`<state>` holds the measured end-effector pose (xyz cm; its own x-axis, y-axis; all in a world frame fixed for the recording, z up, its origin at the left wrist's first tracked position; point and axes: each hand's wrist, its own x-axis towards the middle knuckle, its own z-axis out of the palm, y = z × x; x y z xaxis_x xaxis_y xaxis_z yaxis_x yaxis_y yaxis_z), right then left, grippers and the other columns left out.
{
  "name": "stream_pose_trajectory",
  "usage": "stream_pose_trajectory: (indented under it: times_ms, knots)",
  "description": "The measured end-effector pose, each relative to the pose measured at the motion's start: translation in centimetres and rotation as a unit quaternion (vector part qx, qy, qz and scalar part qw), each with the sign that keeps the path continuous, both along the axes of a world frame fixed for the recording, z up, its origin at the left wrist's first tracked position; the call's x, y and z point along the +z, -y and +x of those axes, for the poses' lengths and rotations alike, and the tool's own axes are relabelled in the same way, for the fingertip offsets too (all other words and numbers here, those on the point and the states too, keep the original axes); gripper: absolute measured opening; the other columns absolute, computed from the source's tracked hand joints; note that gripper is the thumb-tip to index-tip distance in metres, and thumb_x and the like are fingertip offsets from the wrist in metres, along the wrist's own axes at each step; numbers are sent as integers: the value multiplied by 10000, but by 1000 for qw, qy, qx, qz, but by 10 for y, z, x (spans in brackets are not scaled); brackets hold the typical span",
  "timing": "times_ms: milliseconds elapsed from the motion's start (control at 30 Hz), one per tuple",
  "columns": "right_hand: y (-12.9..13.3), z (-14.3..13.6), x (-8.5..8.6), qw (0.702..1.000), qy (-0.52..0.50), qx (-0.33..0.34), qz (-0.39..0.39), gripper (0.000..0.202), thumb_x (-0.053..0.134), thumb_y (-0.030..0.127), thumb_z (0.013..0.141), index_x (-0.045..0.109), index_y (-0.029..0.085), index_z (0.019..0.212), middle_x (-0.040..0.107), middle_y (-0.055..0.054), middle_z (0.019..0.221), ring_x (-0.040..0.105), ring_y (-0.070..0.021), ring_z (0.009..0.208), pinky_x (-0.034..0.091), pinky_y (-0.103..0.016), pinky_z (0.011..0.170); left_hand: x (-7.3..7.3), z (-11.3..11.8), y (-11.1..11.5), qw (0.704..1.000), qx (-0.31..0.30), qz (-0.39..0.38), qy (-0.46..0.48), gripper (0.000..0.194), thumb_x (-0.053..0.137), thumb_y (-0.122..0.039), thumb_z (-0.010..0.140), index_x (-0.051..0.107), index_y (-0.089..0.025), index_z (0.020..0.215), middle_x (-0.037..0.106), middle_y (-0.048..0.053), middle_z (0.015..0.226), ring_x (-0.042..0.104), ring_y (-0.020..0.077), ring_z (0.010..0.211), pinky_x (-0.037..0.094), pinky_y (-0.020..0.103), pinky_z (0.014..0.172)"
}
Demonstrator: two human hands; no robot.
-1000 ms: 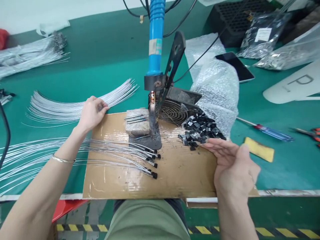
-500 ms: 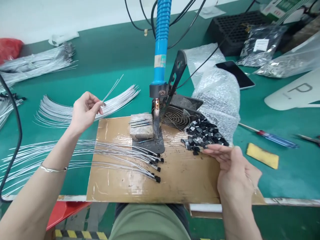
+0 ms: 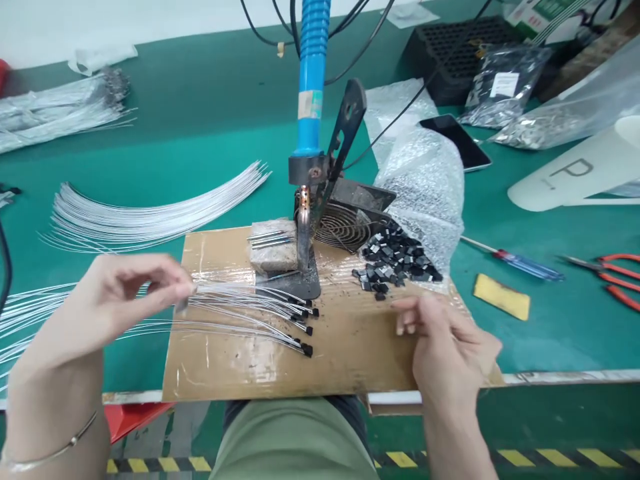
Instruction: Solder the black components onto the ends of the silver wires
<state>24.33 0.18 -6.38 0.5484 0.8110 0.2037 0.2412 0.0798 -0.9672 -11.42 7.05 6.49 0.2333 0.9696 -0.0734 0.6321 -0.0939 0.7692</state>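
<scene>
My left hand [image 3: 135,300] pinches thumb against fingers above the left part of the cardboard; thin white wires were in this pinch a moment ago, and they now blend with those behind. Below it lie white wires [image 3: 235,301], their right ends fitted with small black connectors [image 3: 307,350]. A fanned bundle of bare white wires [image 3: 150,213] rests behind the hand. My right hand [image 3: 447,347] hovers at the cardboard's right side with curled fingers; whether a small piece sits in them is hidden. Just beyond its fingertips is a pile of black connector pieces [image 3: 400,257].
A blue-handled soldering iron [image 3: 310,127] stands pointing down mid-table, near a fan grille [image 3: 343,227] and a block with thin rods [image 3: 273,250]. To the right are a yellow sponge [image 3: 501,297], a screwdriver [image 3: 525,265], red-handled pliers [image 3: 613,270] and bubble wrap [image 3: 425,180].
My left hand has come away from the fanned bundle, down towards the front. My right hand has drawn back from the black pile, its fingers curling inward. The view has shifted slightly.
</scene>
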Motion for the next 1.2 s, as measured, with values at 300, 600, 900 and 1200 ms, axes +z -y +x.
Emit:
stream_pose_trajectory:
  times_ms: [300, 600, 900, 1200]
  knots:
    - [15, -49, 41, 931, -36, 363, 5, 87, 763, 189, 867, 749, 177, 782, 627, 14, 669, 546, -115, 561, 414, -230, 480, -36, 15, 38, 988, -84, -110, 66, 166, 738, -218, 898, 814, -257, 756, 726, 32, 634, 598, 150, 529, 470, 209, 487]
    - [20, -49, 30, 930, -65, 362, -15, 157, 757, 130, 902, 696, 196, 773, 641, 18, 704, 554, -102, 620, 445, -218, 557, -36, 24, 40, 987, -50, -135, 71, 131, 751, -222, 873, 794, -230, 750, 711, 5, 642, 586, 120, 584, 449, 175, 533]
    - [20, -60, 22, 923, -170, 338, -74, 192, 838, 203, 864, 733, 202, 704, 608, 38, 634, 501, -94, 581, 388, -235, 546, -34, 43, 46, 992, -18, -96, 81, 126, 783, -257, 863, 799, -223, 743, 709, -9, 622, 548, 112, 530, 422, 184, 494]
    - [21, -58, 15, 933, -157, 319, -60, 205, 816, 194, 893, 712, 205, 717, 576, 55, 629, 455, -83, 562, 346, -237, 534, -38, 52, 52, 993, -54, -94, 35, 172, 716, -294, 938, 766, -257, 778, 695, -31, 633, 555, 115, 550, 420, 187, 507]
